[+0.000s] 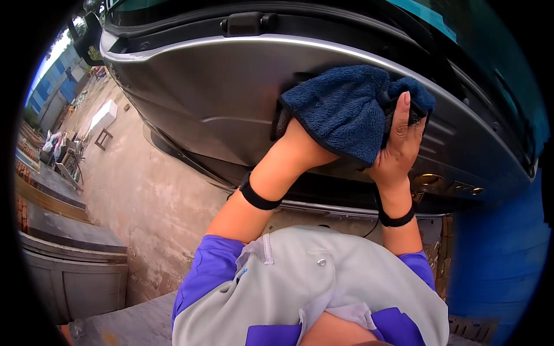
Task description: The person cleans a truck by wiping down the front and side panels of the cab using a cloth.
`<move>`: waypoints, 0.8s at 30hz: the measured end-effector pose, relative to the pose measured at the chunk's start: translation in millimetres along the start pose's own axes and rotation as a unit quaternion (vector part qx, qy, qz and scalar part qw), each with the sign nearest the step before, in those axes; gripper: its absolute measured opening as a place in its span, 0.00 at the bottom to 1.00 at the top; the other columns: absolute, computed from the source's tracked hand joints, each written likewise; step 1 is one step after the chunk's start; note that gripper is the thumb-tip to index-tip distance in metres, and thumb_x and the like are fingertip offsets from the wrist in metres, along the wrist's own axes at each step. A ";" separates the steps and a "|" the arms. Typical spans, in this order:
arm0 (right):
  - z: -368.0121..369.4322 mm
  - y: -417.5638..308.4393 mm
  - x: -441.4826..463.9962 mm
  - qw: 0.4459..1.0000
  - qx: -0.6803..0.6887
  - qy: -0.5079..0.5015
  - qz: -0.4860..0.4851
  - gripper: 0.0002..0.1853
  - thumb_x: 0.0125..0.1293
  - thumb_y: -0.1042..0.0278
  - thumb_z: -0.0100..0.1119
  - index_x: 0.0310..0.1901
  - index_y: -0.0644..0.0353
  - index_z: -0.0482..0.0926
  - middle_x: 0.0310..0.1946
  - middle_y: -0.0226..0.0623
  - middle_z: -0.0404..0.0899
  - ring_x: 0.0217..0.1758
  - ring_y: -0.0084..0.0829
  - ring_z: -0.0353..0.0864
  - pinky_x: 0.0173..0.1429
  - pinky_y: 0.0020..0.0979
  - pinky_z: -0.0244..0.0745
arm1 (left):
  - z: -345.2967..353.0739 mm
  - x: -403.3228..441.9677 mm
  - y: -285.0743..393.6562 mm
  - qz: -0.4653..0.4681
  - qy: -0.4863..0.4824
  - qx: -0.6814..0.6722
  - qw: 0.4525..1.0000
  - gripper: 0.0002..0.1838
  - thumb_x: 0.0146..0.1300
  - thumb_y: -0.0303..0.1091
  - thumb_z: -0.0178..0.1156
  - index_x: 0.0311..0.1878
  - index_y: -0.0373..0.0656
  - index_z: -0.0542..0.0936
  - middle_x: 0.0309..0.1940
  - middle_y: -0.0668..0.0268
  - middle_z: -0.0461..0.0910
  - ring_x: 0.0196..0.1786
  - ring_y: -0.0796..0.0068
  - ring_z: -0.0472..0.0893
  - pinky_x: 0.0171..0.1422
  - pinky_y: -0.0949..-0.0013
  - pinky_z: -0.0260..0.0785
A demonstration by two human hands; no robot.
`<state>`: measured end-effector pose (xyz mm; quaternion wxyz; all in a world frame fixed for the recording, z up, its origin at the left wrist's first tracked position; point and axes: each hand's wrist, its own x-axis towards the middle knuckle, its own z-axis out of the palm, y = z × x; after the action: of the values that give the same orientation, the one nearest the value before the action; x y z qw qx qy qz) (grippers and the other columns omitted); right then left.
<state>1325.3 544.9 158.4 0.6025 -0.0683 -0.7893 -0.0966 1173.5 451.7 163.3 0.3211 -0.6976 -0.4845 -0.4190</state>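
Note:
A dark blue towel (pixel 346 106) with black edging lies bunched against the grey front panel (pixel 231 86) of a vehicle. The towel covers my left hand, and only the wrist and the back edge of the hand (pixel 303 144) show below it; its fingers are hidden. My right hand (pixel 399 141) is at the towel's right side, gripping its bunched edge, with the thumb or a finger pointing up along the cloth. Both wrists have black bands.
Gold lettering (pixel 464 188) is on the panel to the right, and a wiper (pixel 398 17) is above. A blue surface (pixel 496 254) stands at lower right. On the left are a white box (pixel 104 117), a small stool (pixel 104 139) and a grey cabinet (pixel 81 282).

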 end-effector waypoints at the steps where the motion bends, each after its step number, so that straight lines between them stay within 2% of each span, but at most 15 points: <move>1: 6.4 -8.2 5.3 1.000 -0.001 -0.014 -0.007 0.38 0.61 0.72 0.60 0.76 0.60 0.67 0.67 0.54 0.76 0.77 0.55 0.67 0.83 0.57 0.43 | -5.0 -6.6 -7.6 0.003 0.030 0.020 0.999 0.23 0.58 0.38 0.70 0.58 0.47 0.83 0.58 0.60 0.83 0.63 0.54 0.80 0.68 0.48 0.71; 6: 49.4 -56.0 43.0 0.999 -0.012 -0.018 -0.042 0.39 0.59 0.69 0.63 0.75 0.43 0.71 0.59 0.45 0.82 0.69 0.46 0.78 0.79 0.46 0.56 | -48.6 -30.3 -32.1 -0.053 0.049 0.043 0.996 0.25 0.60 0.34 0.68 0.62 0.43 0.81 0.60 0.55 0.81 0.65 0.50 0.78 0.72 0.47 0.66; 7: 61.9 -62.7 52.3 0.998 0.011 0.015 -0.060 0.39 0.57 0.67 0.63 0.75 0.41 0.72 0.55 0.42 0.84 0.66 0.44 0.79 0.78 0.45 0.58 | -54.5 -33.8 -34.7 -0.064 0.049 0.059 0.995 0.26 0.60 0.33 0.67 0.63 0.42 0.80 0.61 0.54 0.80 0.66 0.49 0.77 0.73 0.46 0.65; 10: 79.9 -87.6 63.7 0.998 0.043 0.003 -0.051 0.36 0.61 0.67 0.62 0.74 0.39 0.73 0.57 0.35 0.84 0.67 0.39 0.79 0.78 0.42 0.59 | -64.9 -44.3 -39.5 -0.111 0.065 0.071 0.989 0.30 0.62 0.31 0.63 0.69 0.38 0.74 0.65 0.50 0.77 0.68 0.46 0.75 0.76 0.46 0.61; 11: 81.5 -87.7 63.3 0.997 0.048 0.005 -0.053 0.35 0.61 0.67 0.62 0.73 0.38 0.74 0.58 0.34 0.84 0.66 0.38 0.79 0.78 0.41 0.60 | -66.0 -51.1 -45.3 -0.090 0.054 0.079 0.991 0.35 0.62 0.30 0.63 0.74 0.37 0.69 0.69 0.48 0.73 0.71 0.45 0.72 0.77 0.46 0.59; 14: 74.9 -83.7 62.6 0.997 0.057 -0.007 -0.055 0.35 0.60 0.68 0.64 0.72 0.35 0.74 0.59 0.33 0.83 0.66 0.36 0.80 0.78 0.41 0.61 | -55.0 -55.9 -41.3 -0.104 0.073 0.070 0.989 0.37 0.61 0.28 0.63 0.75 0.36 0.67 0.70 0.47 0.71 0.73 0.44 0.69 0.79 0.46 0.57; 15: 64.8 -79.2 60.4 0.997 0.056 -0.021 -0.049 0.36 0.60 0.69 0.65 0.72 0.34 0.74 0.59 0.32 0.83 0.66 0.36 0.80 0.78 0.41 0.62 | -55.3 -56.6 -39.4 -0.098 0.044 0.074 0.991 0.39 0.58 0.27 0.64 0.75 0.35 0.66 0.71 0.47 0.70 0.74 0.43 0.68 0.80 0.46 0.55; 18: 39.8 -50.3 46.8 0.998 0.033 -0.023 -0.039 0.39 0.57 0.73 0.66 0.72 0.33 0.73 0.61 0.34 0.82 0.68 0.39 0.78 0.75 0.45 0.66 | -47.3 -39.0 -23.2 -0.070 -0.003 0.058 0.996 0.34 0.52 0.28 0.67 0.66 0.38 0.76 0.65 0.49 0.76 0.69 0.44 0.73 0.77 0.45 0.59; 19: 31.5 -33.9 41.4 0.999 0.009 -0.002 -0.044 0.41 0.56 0.75 0.66 0.73 0.35 0.72 0.61 0.35 0.81 0.68 0.40 0.77 0.76 0.47 0.66 | -42.2 -29.8 -16.0 -0.044 -0.007 0.057 0.997 0.31 0.50 0.31 0.70 0.61 0.42 0.80 0.61 0.51 0.79 0.66 0.46 0.76 0.75 0.45 0.62; 20: 23.0 -18.9 36.8 0.999 -0.013 0.017 -0.050 0.42 0.55 0.77 0.67 0.73 0.37 0.71 0.61 0.35 0.81 0.69 0.41 0.77 0.76 0.49 0.65 | -37.1 -29.9 -15.6 -0.030 -0.018 0.012 0.999 0.31 0.49 0.33 0.72 0.60 0.47 0.81 0.61 0.54 0.80 0.66 0.47 0.77 0.74 0.45 0.63; 22: 3.1 0.0 33.9 0.997 -0.043 0.067 -0.013 0.43 0.52 0.78 0.68 0.73 0.42 0.70 0.60 0.35 0.81 0.66 0.42 0.77 0.77 0.50 0.60 | -26.6 -23.6 -8.3 -0.008 -0.017 -0.006 1.000 0.29 0.47 0.36 0.74 0.58 0.51 0.83 0.59 0.57 0.81 0.64 0.47 0.78 0.72 0.44 0.65; 24: -17.6 9.6 38.1 0.995 -0.089 0.045 0.021 0.44 0.49 0.79 0.69 0.71 0.45 0.71 0.60 0.35 0.81 0.64 0.41 0.77 0.78 0.48 0.55 | -18.4 -20.9 -2.1 -0.010 -0.020 -0.017 1.000 0.28 0.46 0.36 0.74 0.56 0.51 0.83 0.58 0.58 0.82 0.63 0.47 0.78 0.72 0.44 0.65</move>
<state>1333.9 549.8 200.3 0.6306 -0.1338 -0.7481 -0.1573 1162.8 428.2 152.8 0.2955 -0.7060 -0.4905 -0.4166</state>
